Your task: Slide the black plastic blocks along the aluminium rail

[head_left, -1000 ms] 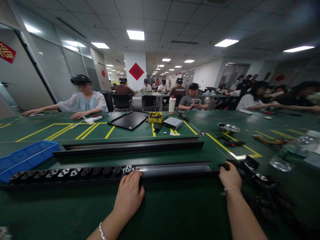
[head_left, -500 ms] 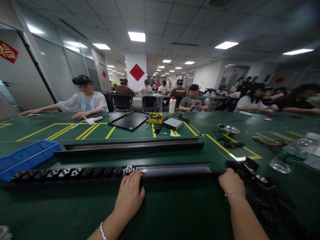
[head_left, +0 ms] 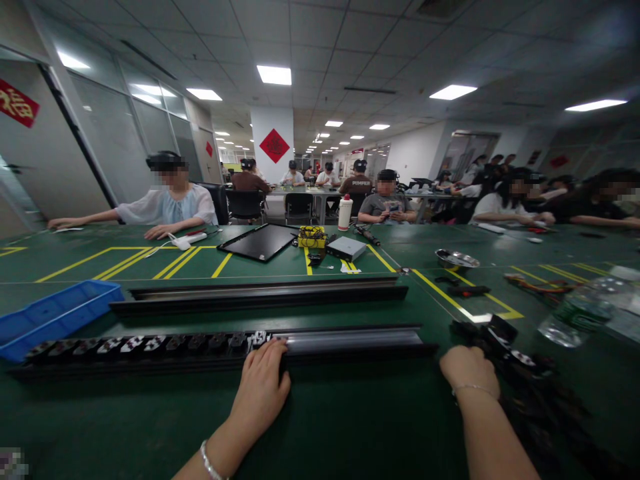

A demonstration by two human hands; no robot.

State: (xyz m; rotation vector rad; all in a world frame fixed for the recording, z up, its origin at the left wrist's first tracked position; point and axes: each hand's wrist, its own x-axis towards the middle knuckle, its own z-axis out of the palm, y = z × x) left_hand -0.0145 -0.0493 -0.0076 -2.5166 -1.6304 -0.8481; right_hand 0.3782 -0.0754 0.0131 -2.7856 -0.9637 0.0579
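Note:
A long black rail [head_left: 350, 343] lies across the green table in front of me, its left half filled with several small black-and-white parts [head_left: 150, 344]. My left hand [head_left: 261, 390] rests on the rail's middle, fingers curled over its near edge beside the last part. My right hand [head_left: 469, 371] sits just off the rail's right end, knuckles up and fingers folded under, next to a heap of black parts [head_left: 505, 340]. What the right fingers hold, if anything, is hidden.
A second black rail [head_left: 260, 293] lies parallel behind the first. A blue bin [head_left: 55, 313] stands at the left, a clear plastic bottle [head_left: 575, 313] lies at the right. Further back are a black panel [head_left: 260, 241], a grey box [head_left: 346, 247], a metal bowl [head_left: 456, 257]. Seated people ring the tables.
My right hand has drawn back from the rail's right end toward me and lower. The left hand has stayed on the rail.

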